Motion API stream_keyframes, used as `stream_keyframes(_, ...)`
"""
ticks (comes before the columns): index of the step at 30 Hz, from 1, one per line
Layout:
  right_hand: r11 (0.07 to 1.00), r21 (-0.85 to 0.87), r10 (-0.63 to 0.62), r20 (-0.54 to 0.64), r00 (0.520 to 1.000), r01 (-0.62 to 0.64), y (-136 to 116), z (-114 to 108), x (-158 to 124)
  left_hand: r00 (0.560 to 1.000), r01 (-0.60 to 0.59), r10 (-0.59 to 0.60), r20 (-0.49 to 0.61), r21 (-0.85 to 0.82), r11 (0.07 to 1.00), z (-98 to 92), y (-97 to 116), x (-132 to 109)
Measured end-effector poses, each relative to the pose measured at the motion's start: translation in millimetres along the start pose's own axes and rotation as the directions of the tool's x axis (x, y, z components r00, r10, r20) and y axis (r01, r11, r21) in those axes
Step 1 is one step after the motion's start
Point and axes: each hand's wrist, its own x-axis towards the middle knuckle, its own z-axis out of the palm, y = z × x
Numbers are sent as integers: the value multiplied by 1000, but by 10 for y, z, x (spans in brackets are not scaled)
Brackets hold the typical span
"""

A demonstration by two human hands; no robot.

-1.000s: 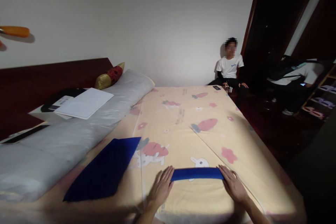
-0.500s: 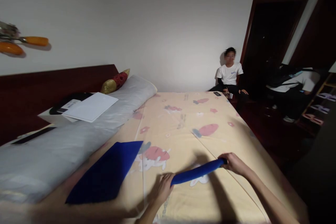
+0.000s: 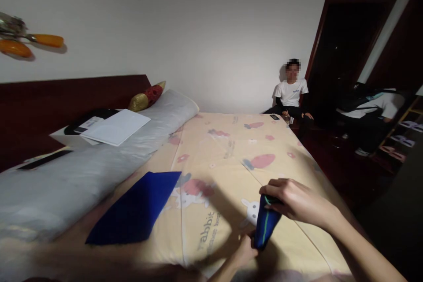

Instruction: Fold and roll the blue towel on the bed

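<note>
On the bed (image 3: 211, 154), left to right: a long grey bolster (image 3: 82, 172) carrying a white sheet of paper (image 3: 115, 127), then a flat blue cloth (image 3: 135, 209) lying spread on the patterned bedsheet, well apart from both hands. Printed on the sheet beside it, the word "rabbit" reads clearly; the second word begins "be" and cannot be made out further. Next, the left hand (image 3: 246, 251), fingers clenched on the lower end of a rolled blue cloth (image 3: 265, 224). Its long axis stands nearly upright, tilted slightly, lifted off the bed. At the upper end, the right hand (image 3: 292, 202) closes its fingers over the top of the roll. Both hands touch it; neither is nearer. Far right, two other people sit by a dark doorway (image 3: 343, 48).
</note>
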Motion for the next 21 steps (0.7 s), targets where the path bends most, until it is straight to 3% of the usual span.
stream_keyframes(6, 1000, 9, 19, 81, 997, -20, 67, 150, -42, 995, 1, 19, -102, 196, 981, 233, -129, -85)
stream_keyframes(14, 972, 100, 209, 51, 977, -213, 405, -369, -569, 962, -121, 197, -188, 352, 928, 179, -182, -229)
stream_keyframes(17, 951, 59, 303, -4, 953, -303, 583, -488, -817, 938, -207, 308, -158, 456, 866, 149, -90, -271)
stream_keyframes(21, 915, 10, 403, -83, 911, -404, 878, -489, -1137, 907, -278, 412, -86, 614, 739, 126, -77, -315)
